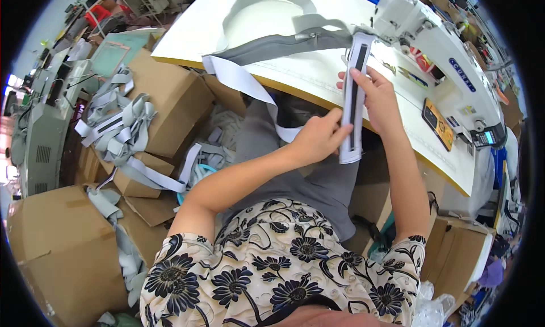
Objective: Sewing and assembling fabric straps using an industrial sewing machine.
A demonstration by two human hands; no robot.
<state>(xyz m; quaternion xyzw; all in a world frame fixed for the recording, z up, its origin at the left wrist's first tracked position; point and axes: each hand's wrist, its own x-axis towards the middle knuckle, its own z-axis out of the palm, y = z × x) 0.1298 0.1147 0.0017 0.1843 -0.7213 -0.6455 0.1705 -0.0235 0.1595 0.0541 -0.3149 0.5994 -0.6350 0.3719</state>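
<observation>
A white strip with a dark zipper down its middle (359, 60) stands out over the table's front edge, held in both hands. My left hand (325, 135) grips its lower part, thumb pressed on it. My right hand (376, 97) holds it higher up, thumb across the front. Its top lies by the sewing machine (440, 54), near the needle area. From there a grey zippered band (267, 48) runs left across the white table (193, 28), and a white band (238, 80) hangs from its end over the edge, passing behind my left hand.
Cardboard boxes (62, 247) and heaps of grey and white strips (116, 117) fill the left side. A phone (436, 124) and small tools (413, 77) lie on the table at right. Another box (448, 253) stands lower right; grey machinery (42, 139) is at far left.
</observation>
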